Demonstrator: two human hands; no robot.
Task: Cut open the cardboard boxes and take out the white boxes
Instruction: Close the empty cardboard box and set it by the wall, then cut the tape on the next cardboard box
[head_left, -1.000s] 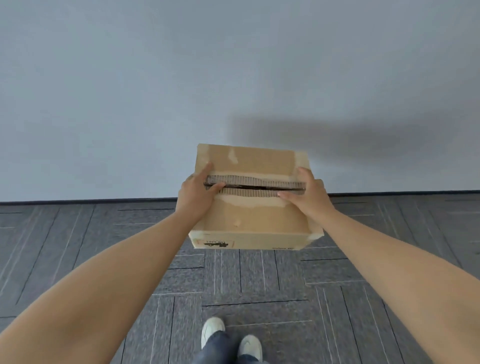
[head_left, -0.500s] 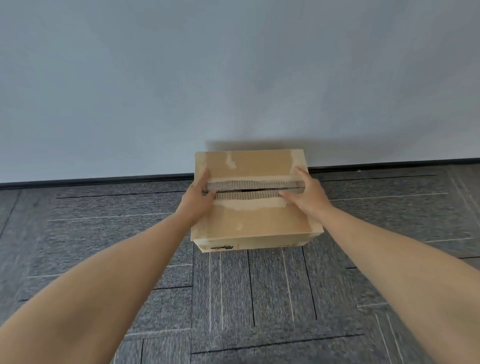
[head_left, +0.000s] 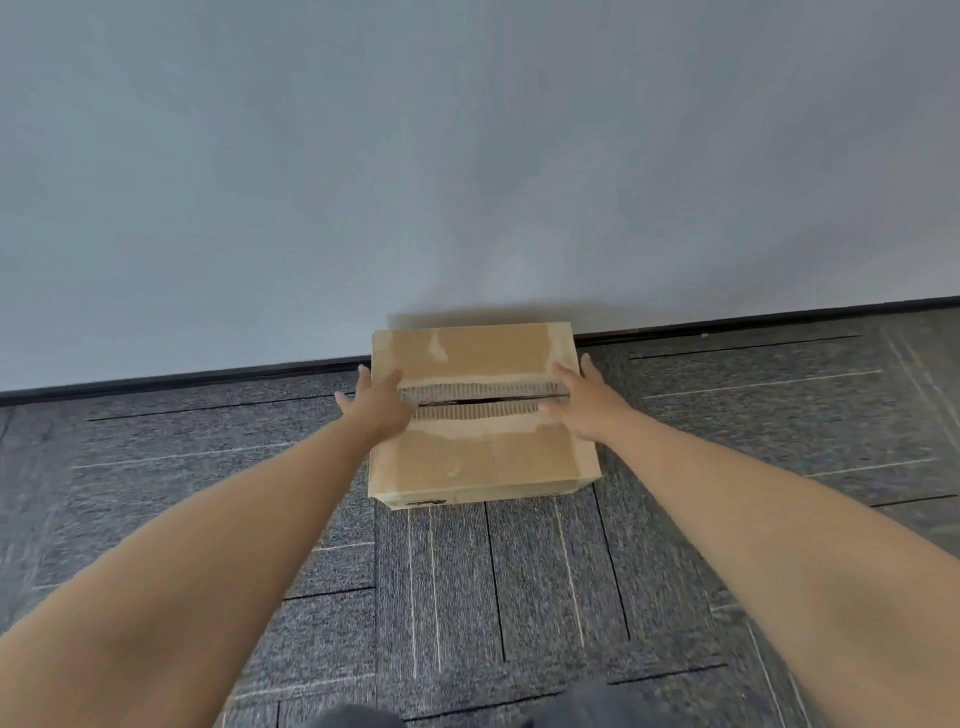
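Nearest you, the grey carpeted floor (head_left: 467, 597) carries the cardboard box (head_left: 483, 457), which sits flat with its far side close against the wall (head_left: 467, 156). Your left hand (head_left: 382, 402) and right hand (head_left: 579, 402) lie on its top at either end of the parted seam (head_left: 483, 402), fingers straight and gripping nothing. It looks light and stiff, but the flap edges are ragged, so hook your fingers under them mid-seam and fold outward; the wall may crowd the far flap.
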